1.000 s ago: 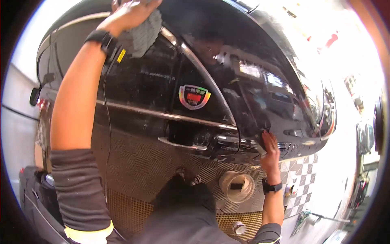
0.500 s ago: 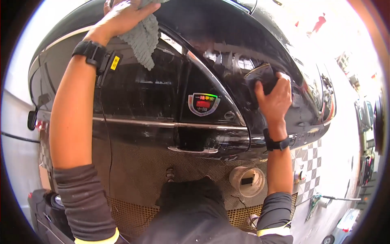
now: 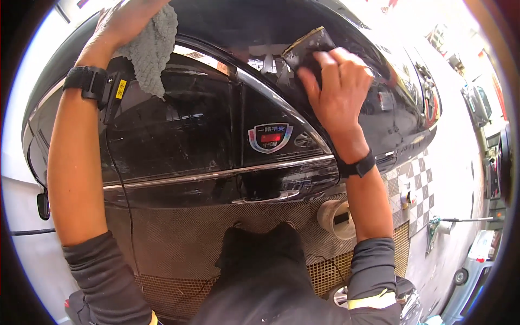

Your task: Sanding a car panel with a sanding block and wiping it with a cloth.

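A black car stands side-on before me, its dark paint and side windows glossy and marked with wet-looking smears. At the upper left, my left hand is closed on a fluffy grey towel, which hangs down over the roof edge and side window. The picture's top edge cuts off some of that hand's fingers. My right hand grips a flat dark pad with a yellowish edge, laid against the rear roof pillar. Below it, a shield-shaped sticker is on the rear side glass.
A whitish bucket with a dark block inside stands on the floor below the car's rear, partly behind my right forearm. A thin black cable hangs from my left wrist. Other cars are at the far right.
My right hand has slid the pad up and to the left along the rear pillar. My left hand and the towel sit further left, and the whole view has shifted somewhat.
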A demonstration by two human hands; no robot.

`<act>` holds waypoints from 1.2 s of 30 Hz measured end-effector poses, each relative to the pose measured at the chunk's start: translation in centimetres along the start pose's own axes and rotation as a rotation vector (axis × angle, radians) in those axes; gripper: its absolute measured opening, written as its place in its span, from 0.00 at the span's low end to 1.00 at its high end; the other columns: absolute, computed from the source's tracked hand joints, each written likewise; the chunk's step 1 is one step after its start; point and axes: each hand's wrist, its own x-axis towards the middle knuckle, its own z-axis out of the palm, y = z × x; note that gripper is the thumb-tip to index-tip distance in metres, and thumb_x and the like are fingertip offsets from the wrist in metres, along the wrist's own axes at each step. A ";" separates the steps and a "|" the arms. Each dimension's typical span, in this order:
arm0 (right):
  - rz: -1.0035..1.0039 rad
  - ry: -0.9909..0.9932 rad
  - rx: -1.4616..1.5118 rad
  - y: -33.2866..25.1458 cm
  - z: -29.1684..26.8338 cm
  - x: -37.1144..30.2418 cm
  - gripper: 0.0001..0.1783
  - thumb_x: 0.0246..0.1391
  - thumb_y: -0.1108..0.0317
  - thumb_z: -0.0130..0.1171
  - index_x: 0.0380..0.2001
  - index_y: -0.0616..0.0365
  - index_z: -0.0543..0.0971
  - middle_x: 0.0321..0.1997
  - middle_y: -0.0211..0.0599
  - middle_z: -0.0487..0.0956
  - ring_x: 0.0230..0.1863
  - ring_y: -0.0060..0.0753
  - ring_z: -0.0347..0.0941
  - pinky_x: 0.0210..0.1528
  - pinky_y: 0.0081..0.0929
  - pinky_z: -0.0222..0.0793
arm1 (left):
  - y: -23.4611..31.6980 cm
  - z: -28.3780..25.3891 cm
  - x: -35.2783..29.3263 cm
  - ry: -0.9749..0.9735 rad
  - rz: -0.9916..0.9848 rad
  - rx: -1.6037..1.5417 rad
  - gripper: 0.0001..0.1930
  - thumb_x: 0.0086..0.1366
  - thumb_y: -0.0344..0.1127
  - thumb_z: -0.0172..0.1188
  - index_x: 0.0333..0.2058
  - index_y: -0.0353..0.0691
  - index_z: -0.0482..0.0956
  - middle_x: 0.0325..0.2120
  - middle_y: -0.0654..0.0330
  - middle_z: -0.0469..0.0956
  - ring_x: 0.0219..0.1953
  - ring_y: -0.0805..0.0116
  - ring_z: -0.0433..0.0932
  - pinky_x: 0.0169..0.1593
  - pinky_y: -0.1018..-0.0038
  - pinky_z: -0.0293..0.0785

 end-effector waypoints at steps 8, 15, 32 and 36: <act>-0.102 -0.435 0.269 2.9 -4.8 0.1 0.33 0.43 0.63 0.72 0.55 0.52 0.75 0.58 0.38 0.72 0.59 0.46 0.69 0.54 0.41 0.72 | -6.5 3.1 2.6 -0.066 0.024 -0.042 0.34 0.66 0.57 0.53 0.66 0.46 0.62 0.60 0.49 0.69 0.62 0.51 0.68 0.65 0.57 0.61; 0.011 -0.435 -0.105 5.2 -3.5 -0.4 0.15 0.44 0.75 0.61 0.38 0.56 0.73 0.41 0.41 0.74 0.45 0.47 0.75 0.44 0.39 0.76 | -12.0 4.9 5.6 -0.140 0.125 -0.099 0.40 0.68 0.64 0.50 0.71 0.51 0.55 0.66 0.51 0.63 0.68 0.54 0.61 0.70 0.58 0.53; 0.440 -0.049 0.281 -5.8 -0.4 -14.9 0.50 0.54 0.62 0.62 0.73 0.70 0.48 0.76 0.68 0.45 0.77 0.72 0.38 0.75 0.63 0.32 | -6.8 3.9 2.7 -0.098 0.083 -0.217 0.45 0.69 0.63 0.52 0.72 0.37 0.50 0.69 0.47 0.59 0.71 0.56 0.57 0.72 0.65 0.50; 0.391 -0.124 0.403 -9.5 1.0 -5.2 0.46 0.53 0.59 0.50 0.72 0.68 0.52 0.78 0.59 0.48 0.78 0.68 0.38 0.75 0.61 0.33 | -9.2 3.6 4.1 -0.160 0.139 -0.153 0.42 0.71 0.60 0.50 0.71 0.36 0.52 0.70 0.49 0.57 0.72 0.56 0.55 0.72 0.66 0.49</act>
